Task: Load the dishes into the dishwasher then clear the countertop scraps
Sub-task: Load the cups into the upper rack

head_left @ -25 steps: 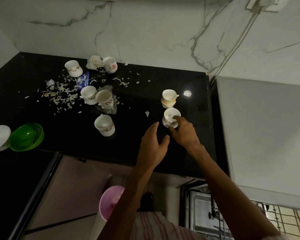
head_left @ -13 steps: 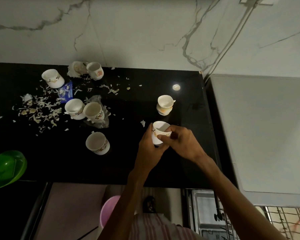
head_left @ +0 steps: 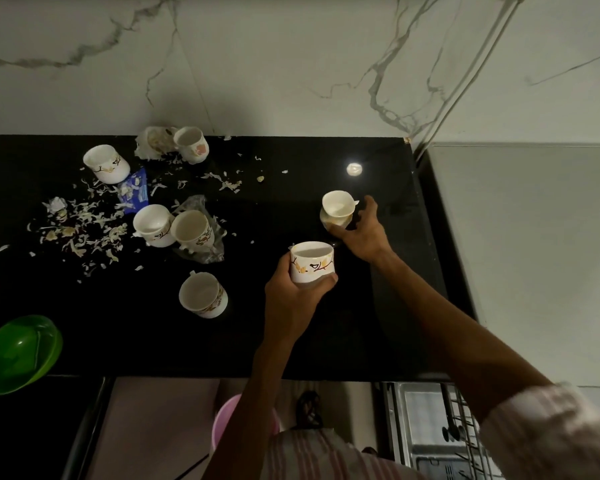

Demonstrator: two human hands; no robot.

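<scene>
Left hand: the left hand curls its fingers and thumb round a cup, holding it upright above the counter.
Held cup: white, with a branch and bird print on the side facing the camera; its mouth faces up and nothing shows inside.
Right hand: the right hand reaches beyond and to the right of the held cup, fingers spread and lightly bent about the stack; thumb tip is at the stack's base, the other fingers lie past its right side. Whether they press on it cannot be told.
Stack: two white cups, one sitting in the other, on the counter just beyond the right hand's palm.
Loose cup: one cup stands left of the left hand, well apart from it.
Cup pair: two cups touch each other further left and beyond, the right one on clear plastic wrap.
Far cups: two more stand near the wall, far left of both hands.
Scraps: pale peelings lie scattered left of the cup pair, with a blue wrapper among them.
Bowl: a green bowl sits at the counter's near left edge.
Rack: the dishwasher rack shows below the counter, under the right forearm.
</scene>
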